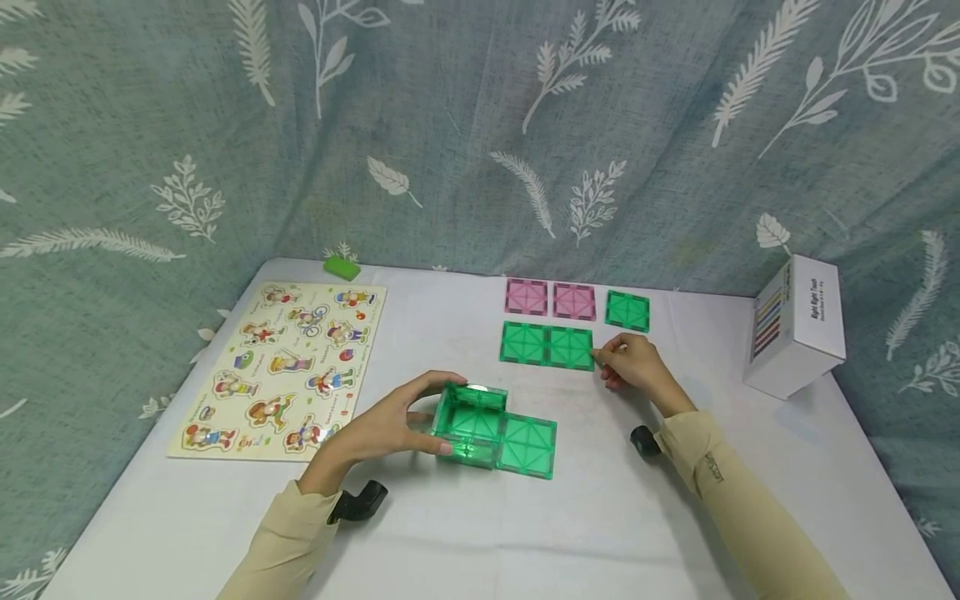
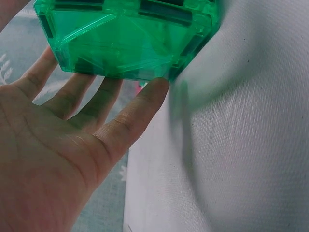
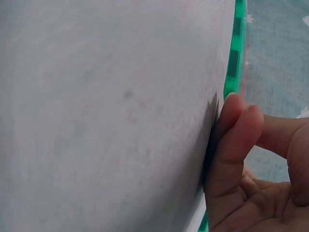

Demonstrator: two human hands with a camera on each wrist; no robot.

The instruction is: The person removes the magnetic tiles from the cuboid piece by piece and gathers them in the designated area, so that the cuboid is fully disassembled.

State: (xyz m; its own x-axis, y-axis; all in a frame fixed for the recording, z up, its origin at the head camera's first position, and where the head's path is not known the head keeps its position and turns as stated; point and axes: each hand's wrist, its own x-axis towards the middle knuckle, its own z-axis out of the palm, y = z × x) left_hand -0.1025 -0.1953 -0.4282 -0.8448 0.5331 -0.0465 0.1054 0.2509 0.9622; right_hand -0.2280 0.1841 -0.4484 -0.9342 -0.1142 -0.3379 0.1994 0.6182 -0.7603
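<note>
My left hand (image 1: 390,423) grips an open-topped box of green translucent magnetic tiles (image 1: 472,421), thumb on the near wall and fingers at the far side. In the left wrist view, the fingertips of my left hand (image 2: 91,130) meet the lower edges of the green box (image 2: 116,41). A flat green tile (image 1: 527,446) adjoins the box's right side. Farther back, two green tiles lie side by side. My right hand (image 1: 633,365) pinches the right edge of the right-hand green tile (image 1: 572,347). The right wrist view has the fingertips of my right hand (image 3: 241,159) at a green tile edge (image 3: 233,63).
Two pink tiles (image 1: 527,297) and another green tile (image 1: 627,311) lie in a row at the back. A picture puzzle board (image 1: 300,367) is on the left, with a green block (image 1: 342,267) behind it. At the right stands a white box (image 1: 795,325). A patterned curtain (image 1: 450,125) backs the table.
</note>
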